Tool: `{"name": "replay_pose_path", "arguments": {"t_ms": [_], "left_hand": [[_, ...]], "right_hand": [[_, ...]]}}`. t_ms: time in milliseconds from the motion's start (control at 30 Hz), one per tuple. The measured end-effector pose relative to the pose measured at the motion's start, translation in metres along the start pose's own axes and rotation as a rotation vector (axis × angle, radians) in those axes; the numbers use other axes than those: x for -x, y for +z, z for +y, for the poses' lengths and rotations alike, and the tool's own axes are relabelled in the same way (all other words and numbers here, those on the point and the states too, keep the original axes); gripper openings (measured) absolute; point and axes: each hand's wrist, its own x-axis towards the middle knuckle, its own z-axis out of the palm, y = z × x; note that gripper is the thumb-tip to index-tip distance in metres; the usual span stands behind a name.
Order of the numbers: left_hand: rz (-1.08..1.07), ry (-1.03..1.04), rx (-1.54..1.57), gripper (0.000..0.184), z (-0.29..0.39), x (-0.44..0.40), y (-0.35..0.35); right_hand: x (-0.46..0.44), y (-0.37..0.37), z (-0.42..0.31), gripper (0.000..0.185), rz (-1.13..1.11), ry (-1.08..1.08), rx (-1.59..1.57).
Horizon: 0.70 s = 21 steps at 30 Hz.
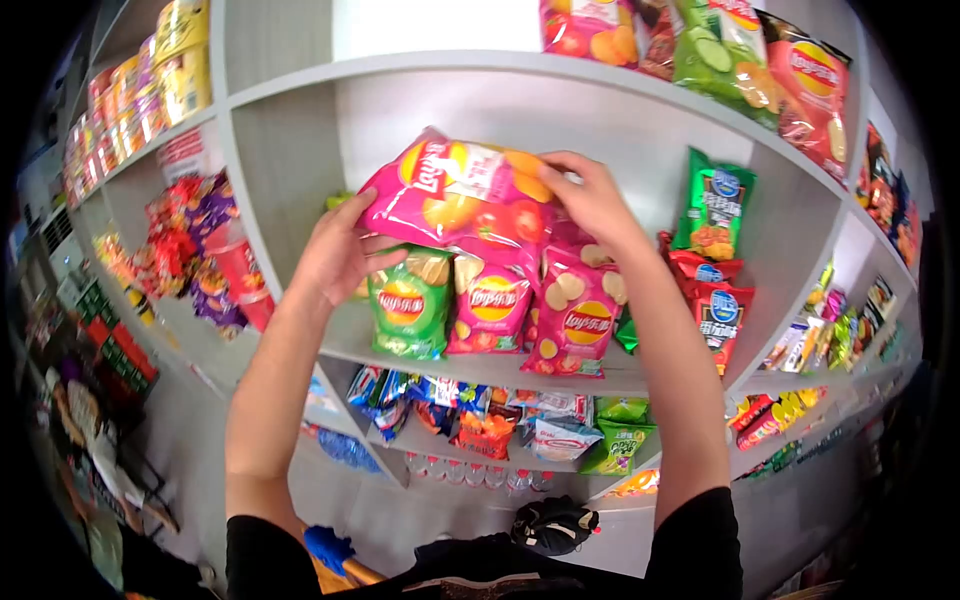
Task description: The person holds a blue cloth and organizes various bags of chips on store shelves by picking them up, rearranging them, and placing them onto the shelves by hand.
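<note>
A large pink chip bag (460, 195) lies tilted sideways between my hands, above the smaller bags on the middle shelf. My left hand (345, 250) touches its left end with the thumb, the other fingers spread below. At its right end, my right hand (590, 195) grips the upper corner between thumb and fingers. Under it stand a green chip bag (408, 305), a pink chip bag (490, 305) and another pink bag (577, 320) to the right. The large bag hides the tops of some of them.
Green (713, 205) and red snack bags (718, 310) stand right of my right forearm. More chip bags (805, 80) fill the top shelf. Packets (485, 435) lie on the shelf below. Cups (180, 80) stand upper left; a black bag (555, 525) is on the floor.
</note>
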Motion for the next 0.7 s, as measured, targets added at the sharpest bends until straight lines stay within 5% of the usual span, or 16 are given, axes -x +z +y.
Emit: {"name": "replay_pose_path", "arguments": {"t_ms": [300, 433, 700], "left_hand": [[0.0, -0.072, -0.617, 0.03, 0.01, -0.076, -0.049], [-0.097, 0.258, -1.133, 0.033, 0.004, -0.095, -0.08], [-0.068, 0.259, -1.083, 0.028, 0.018, -0.081, -0.057]], "right_hand": [[-0.079, 0.041, 0.072, 0.033, -0.015, 0.054, 0.376], [-0.073, 0.041, 0.065, 0.033, -0.001, 0.042, 0.362], [-0.049, 0.031, 0.037, 0.042, -0.012, -0.038, 0.381]]}}
